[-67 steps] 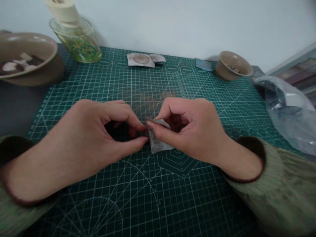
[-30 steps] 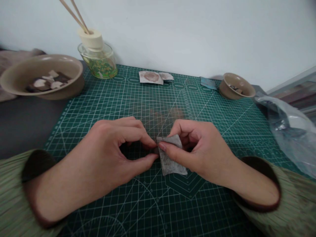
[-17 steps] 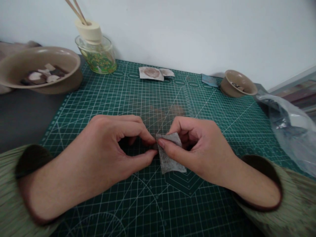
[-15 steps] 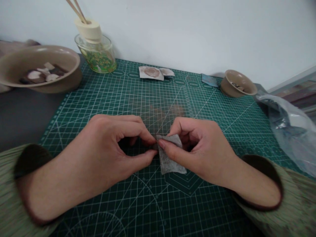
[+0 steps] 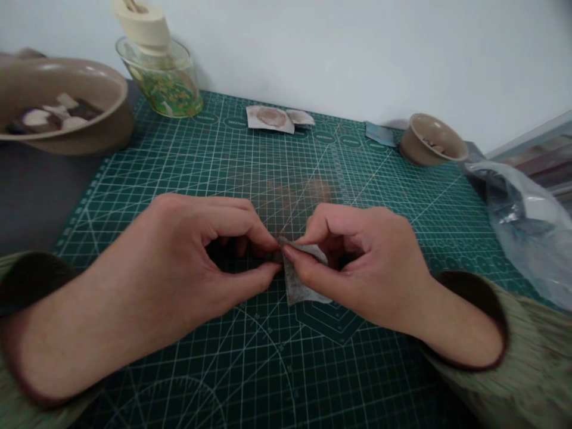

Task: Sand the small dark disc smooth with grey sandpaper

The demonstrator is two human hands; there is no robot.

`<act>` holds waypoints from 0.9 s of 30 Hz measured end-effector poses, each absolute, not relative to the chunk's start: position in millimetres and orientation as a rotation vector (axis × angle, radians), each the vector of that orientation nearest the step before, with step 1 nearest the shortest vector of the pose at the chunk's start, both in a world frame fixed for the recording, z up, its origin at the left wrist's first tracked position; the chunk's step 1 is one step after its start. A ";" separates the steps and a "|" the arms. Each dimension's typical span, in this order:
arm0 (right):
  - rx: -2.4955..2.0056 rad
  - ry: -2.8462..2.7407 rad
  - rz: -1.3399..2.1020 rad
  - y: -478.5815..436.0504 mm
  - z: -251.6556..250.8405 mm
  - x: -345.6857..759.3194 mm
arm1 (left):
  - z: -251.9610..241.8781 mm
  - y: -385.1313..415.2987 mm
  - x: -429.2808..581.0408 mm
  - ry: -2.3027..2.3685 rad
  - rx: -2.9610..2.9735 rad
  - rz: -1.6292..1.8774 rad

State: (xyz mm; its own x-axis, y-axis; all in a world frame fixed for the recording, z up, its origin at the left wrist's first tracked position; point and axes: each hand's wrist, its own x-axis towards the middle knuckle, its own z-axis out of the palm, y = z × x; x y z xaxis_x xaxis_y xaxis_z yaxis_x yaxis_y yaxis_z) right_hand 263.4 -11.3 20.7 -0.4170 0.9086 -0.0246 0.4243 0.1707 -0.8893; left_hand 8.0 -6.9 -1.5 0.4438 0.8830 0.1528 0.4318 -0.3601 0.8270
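Observation:
My left hand (image 5: 187,256) and my right hand (image 5: 361,262) meet over the middle of a green cutting mat (image 5: 250,357). Both pinch a small grey speckled sachet (image 5: 301,286) at its upper left corner. My right thumb and forefinger grip that corner, and the sachet's lower half hangs below my right thumb. My left thumb and forefinger are pressed together at the same corner. What sits between the left fingertips is hidden.
A large tan bowl (image 5: 102,119) with light and dark pieces stands far left. A glass diffuser jar (image 5: 165,83) is behind it. Flat packets (image 5: 270,117) lie at the mat's far edge, a small tan bowl (image 5: 431,149) far right, and a clear plastic bag (image 5: 527,220) beside it.
The view has tilted slightly down. Both hands stay pinched at the sachet's corner, and the sachet now lies a little flatter under my right thumb.

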 end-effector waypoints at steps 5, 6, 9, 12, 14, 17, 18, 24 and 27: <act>-1.251 -1.947 1.160 -11.1 21.5 263.6 | -1.3 -5.8 9.6 1.116 1.975 0.792; -1.250 -1.955 1.159 -11.5 21.5 263.4 | -1.6 -6.0 9.6 1.124 1.976 0.792; -1.268 -1.964 1.098 -13.8 21.2 262.5 | -2.2 -7.2 7.7 1.129 1.983 0.803; -1.281 -1.988 1.031 -15.7 21.1 261.9 | -1.8 -8.6 5.1 1.132 1.998 0.808; -1.273 -1.998 1.038 -16.1 21.3 262.2 | -1.5 -9.0 5.1 1.129 2.004 0.811; -1.262 -1.981 1.017 -15.6 21.9 263.0 | -1.7 -8.4 8.0 1.163 2.015 0.807; -1.261 -1.988 1.023 -15.3 22.1 263.3 | -2.0 -7.9 9.1 1.172 2.010 0.810; -1.282 -1.985 0.979 -15.1 21.3 263.3 | -4.0 -8.1 10.2 1.184 2.006 0.821; -1.279 -2.026 0.984 -15.4 20.7 262.7 | -3.7 -10.2 8.3 1.164 2.028 0.813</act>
